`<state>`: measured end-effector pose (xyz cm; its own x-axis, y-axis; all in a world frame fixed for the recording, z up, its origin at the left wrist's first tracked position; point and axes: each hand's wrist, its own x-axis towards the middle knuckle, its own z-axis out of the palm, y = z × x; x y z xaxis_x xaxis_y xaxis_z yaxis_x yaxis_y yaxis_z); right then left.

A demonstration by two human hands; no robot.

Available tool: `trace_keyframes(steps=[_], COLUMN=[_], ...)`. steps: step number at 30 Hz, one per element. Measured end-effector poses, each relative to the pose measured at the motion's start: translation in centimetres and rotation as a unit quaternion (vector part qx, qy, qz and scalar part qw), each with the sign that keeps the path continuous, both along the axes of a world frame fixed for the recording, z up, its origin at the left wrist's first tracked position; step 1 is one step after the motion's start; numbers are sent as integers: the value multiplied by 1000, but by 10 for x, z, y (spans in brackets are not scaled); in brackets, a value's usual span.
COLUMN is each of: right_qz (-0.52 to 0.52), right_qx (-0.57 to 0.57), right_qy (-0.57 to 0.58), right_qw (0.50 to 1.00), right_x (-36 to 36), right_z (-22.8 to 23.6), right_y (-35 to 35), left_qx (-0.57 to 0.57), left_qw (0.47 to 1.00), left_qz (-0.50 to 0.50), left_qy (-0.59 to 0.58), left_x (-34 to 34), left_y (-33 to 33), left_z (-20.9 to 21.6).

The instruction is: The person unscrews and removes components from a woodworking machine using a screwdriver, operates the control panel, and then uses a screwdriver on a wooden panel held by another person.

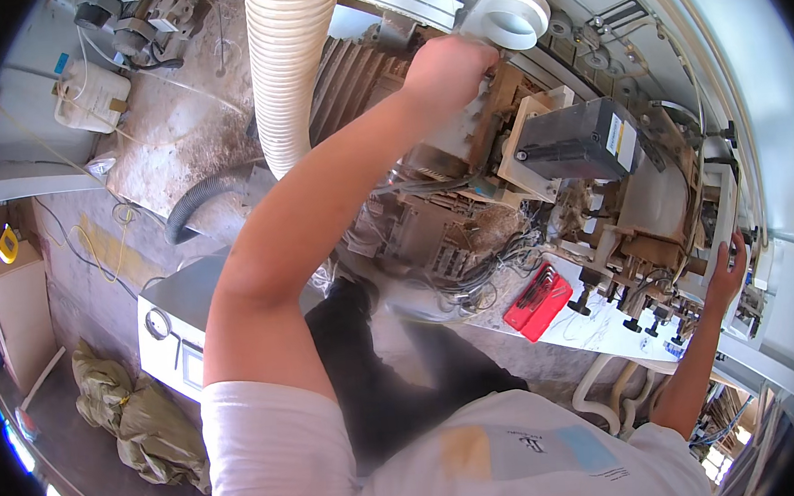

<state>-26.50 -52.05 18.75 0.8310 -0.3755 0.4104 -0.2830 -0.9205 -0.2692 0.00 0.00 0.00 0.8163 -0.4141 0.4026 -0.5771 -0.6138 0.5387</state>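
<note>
My left arm stretches across the machine, and my left hand (450,73) is by a white round duct collar (511,17). Its fingers are curled closed and turned away, so what they hold, if anything, is hidden. Below that hand lie dusty metal machine parts. Over on the right, my right hand (727,270) rests against the pale machine frame (714,223), its fingers stretched and apart. A black motor block (584,140) sits between my two hands.
A thick cream ribbed hose (294,60) hangs at upper centre. A red hex key case (538,302) lies on a white ledge with cables beside it. Several black knobs line the machine's near edge. Sawdust covers the bed (174,144); green sacks (140,417) lie at left.
</note>
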Motion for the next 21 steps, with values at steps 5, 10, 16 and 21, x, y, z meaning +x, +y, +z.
trace_keyframes(steps=[5, 10, 16, 21], right_qz=[-12, -8, -2, -12], right_qx=[23, 45, 20, 30], right_qy=[-9, -14, -23, -31], right_qw=[1000, 999, 1000, 999], right_x=[-1, -2, -4, -5], right_z=[-26, -22, -16, -12], right_y=[8, -1, -9, -10], left_qx=[41, 32, 91, 60], left_qw=[999, 999, 996, 996], left_qz=[-7, 3, -12, -63], left_qy=[2, 14, -5, -18], left_x=[6, 5, 8, 13], left_y=[14, 11, 6, 9], left_z=[3, 3, 7, 7])
